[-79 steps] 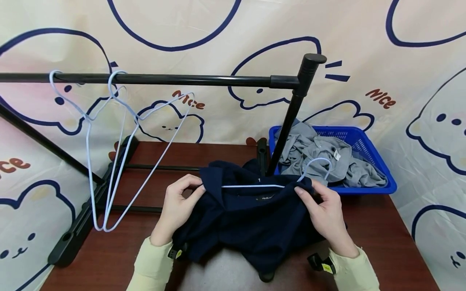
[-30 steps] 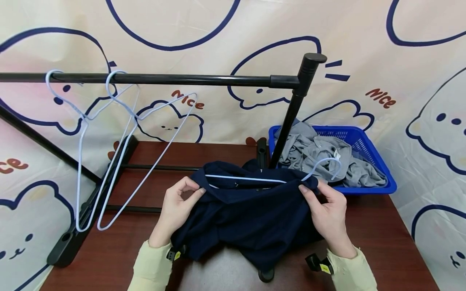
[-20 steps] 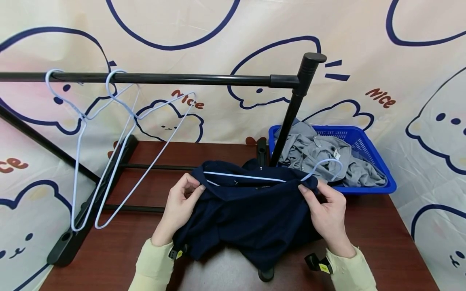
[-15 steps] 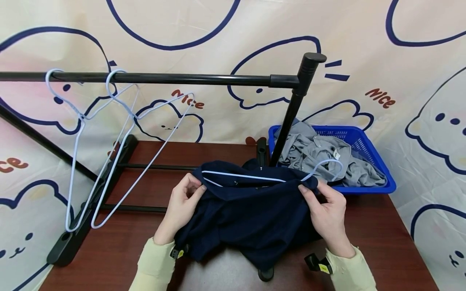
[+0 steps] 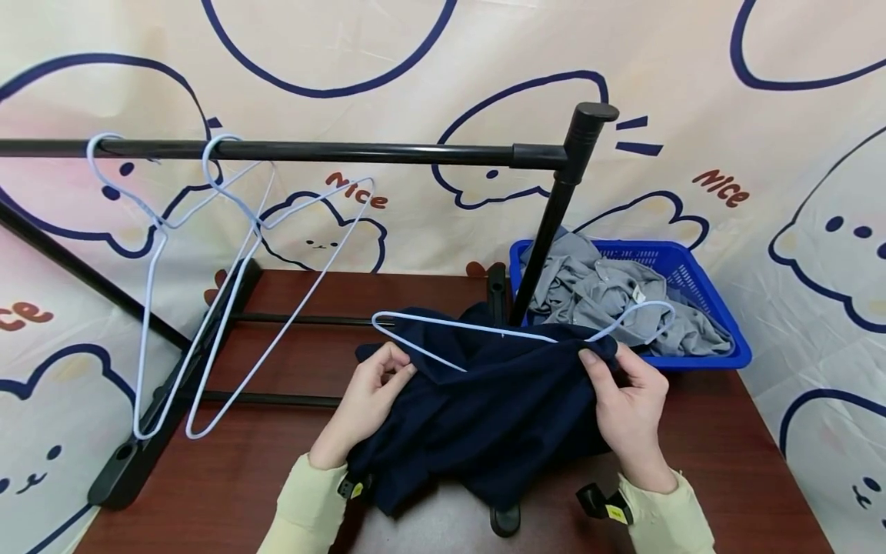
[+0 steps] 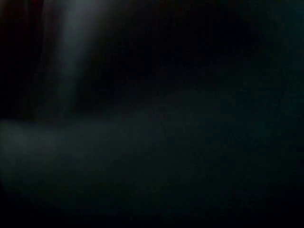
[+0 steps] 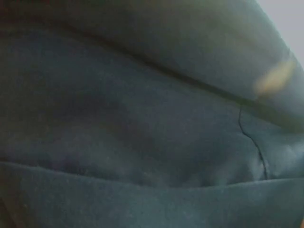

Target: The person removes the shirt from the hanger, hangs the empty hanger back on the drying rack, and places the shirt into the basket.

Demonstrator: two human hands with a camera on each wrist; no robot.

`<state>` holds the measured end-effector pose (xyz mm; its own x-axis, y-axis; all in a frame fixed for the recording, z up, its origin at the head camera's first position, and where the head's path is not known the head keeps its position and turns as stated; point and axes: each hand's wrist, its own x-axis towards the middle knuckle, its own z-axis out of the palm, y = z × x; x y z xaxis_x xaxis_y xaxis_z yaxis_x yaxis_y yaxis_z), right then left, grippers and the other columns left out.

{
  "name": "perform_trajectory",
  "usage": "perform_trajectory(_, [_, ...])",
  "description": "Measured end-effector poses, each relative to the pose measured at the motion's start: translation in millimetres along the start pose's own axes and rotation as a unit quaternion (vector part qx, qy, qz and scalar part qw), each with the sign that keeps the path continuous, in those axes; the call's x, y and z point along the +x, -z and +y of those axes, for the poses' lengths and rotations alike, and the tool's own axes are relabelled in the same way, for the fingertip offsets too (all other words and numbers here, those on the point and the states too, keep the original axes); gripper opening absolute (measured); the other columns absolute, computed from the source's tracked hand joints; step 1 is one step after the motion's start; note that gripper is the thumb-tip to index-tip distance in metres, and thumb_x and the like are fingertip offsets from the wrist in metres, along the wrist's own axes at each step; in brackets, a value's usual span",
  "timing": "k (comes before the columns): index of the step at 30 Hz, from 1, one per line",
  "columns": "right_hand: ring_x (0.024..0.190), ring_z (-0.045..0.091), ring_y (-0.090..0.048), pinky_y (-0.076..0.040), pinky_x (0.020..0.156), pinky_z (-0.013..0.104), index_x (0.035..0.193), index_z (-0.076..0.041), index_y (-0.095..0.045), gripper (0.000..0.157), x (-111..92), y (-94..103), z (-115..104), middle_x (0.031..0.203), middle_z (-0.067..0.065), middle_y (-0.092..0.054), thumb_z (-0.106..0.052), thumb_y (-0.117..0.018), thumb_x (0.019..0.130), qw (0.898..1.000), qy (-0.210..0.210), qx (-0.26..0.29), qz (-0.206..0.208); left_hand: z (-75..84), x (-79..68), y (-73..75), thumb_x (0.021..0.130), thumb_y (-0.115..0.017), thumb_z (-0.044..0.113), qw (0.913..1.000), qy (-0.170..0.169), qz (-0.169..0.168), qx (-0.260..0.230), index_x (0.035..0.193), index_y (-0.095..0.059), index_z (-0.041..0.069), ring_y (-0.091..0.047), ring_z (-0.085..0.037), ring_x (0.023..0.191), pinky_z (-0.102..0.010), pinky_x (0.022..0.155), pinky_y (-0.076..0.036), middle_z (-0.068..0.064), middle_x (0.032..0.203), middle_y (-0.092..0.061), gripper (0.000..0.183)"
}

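Observation:
A navy garment with a collar (image 5: 484, 423) hangs bunched between both hands over the table. My left hand (image 5: 367, 400) pinches its edge at the left, thumb against the fingertips. At the other side my right hand (image 5: 628, 408) pinches the cloth by the collar, below the hook. A light blue hanger (image 5: 464, 326) lies across the neck opening; its left end sticks out above the cloth, its hook points right, and part of it is hidden inside. Navy cloth (image 7: 142, 123) fills the right wrist view. The left wrist view is almost black.
Two light blue hangers (image 5: 259, 225) hang on the black rack bar (image 5: 346, 151) at the left. A blue basket (image 5: 692, 362) of grey clothes stands at the back right, behind the rack post (image 5: 547, 231). A rack foot (image 5: 505, 522) shows below the garment.
The hanger's left end has come up out of the neck opening, and its hook has shifted right. My left hand has moved right and slightly down with the cloth; the right hand moved slightly right.

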<state>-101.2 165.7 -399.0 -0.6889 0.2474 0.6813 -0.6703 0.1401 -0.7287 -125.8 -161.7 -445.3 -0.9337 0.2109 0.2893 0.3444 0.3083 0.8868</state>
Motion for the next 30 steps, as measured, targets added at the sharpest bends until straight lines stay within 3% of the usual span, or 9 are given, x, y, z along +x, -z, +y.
perform_trajectory(4, [0.066,0.008,-0.056,-0.043,0.059,0.018,0.089,0.017,-0.068,0.003,0.7,2.3,5.0,0.076,0.001,-0.064,0.017,-0.068,0.087,1.0,-0.004,0.016,0.024,1.2,2.7,-6.8,0.105,-0.057,0.008,0.9991,-0.011,-0.04,-0.007,0.102,-0.065,0.01,-0.053,-0.015,0.072,-0.028,0.065,-0.042,0.004,0.079,-0.058,0.009])
perform_trajectory(7, [0.067,0.008,-0.058,-0.045,0.061,0.018,0.089,0.019,-0.067,0.007,2.9,2.7,6.5,0.076,0.001,-0.066,0.013,-0.069,0.089,0.999,-0.009,0.022,0.039,4.2,6.6,-13.6,0.108,-0.052,0.014,0.9968,-0.026,-0.074,-0.011,0.1,-0.066,0.015,-0.053,-0.016,0.073,-0.029,0.067,-0.041,0.005,0.076,-0.055,0.017])
perform_trajectory(12, [0.071,0.008,-0.06,-0.047,0.065,0.018,0.091,0.016,-0.07,0.007,6.0,2.6,7.5,0.082,0.002,-0.07,0.019,-0.064,0.087,0.998,-0.019,0.047,0.036,6.1,12.8,-23.9,0.108,-0.051,0.012,0.9945,-0.03,-0.1,-0.009,0.094,-0.064,0.017,-0.05,-0.014,0.068,-0.028,0.066,-0.039,0.006,0.072,-0.048,0.02])
perform_trajectory(19, [0.068,0.007,-0.059,-0.046,0.062,0.018,0.091,0.014,-0.071,0.012,4.8,0.2,8.0,0.081,0.001,-0.069,0.021,-0.063,0.087,0.998,-0.025,0.048,0.017,-3.9,24.7,-31.5,0.106,-0.055,0.009,0.9939,-0.03,-0.1,0.037,0.096,-0.069,0.02,-0.054,-0.01,0.067,-0.027,0.067,-0.043,0.009,0.079,-0.06,0.02])
perform_trajectory(24, [0.07,0.006,-0.057,-0.045,0.062,0.017,0.092,0.013,-0.07,0.008,4.4,-3.3,2.8,0.083,-0.001,-0.069,0.019,-0.065,0.088,1.0,-0.031,0.001,-0.005,-7.9,26.2,-30.1,0.103,-0.058,0.01,0.9925,-0.014,-0.1,0.068,0.103,-0.074,0.018,-0.06,-0.008,0.073,-0.028,0.072,-0.048,0.01,0.089,-0.068,0.018])
perform_trajectory(30, [0.072,0.007,-0.055,-0.044,0.064,0.018,0.092,0.012,-0.07,0.013,2.2,-5.8,2.0,0.082,-0.002,-0.067,0.022,-0.066,0.085,0.998,-0.025,-0.045,-0.031,-3.6,21.6,-12.8,0.104,-0.061,0.016,0.9954,0.015,-0.047,0.083,0.12,-0.074,0.014,-0.065,-0.01,0.089,-0.034,0.08,-0.05,0.005,0.105,-0.072,0.021])
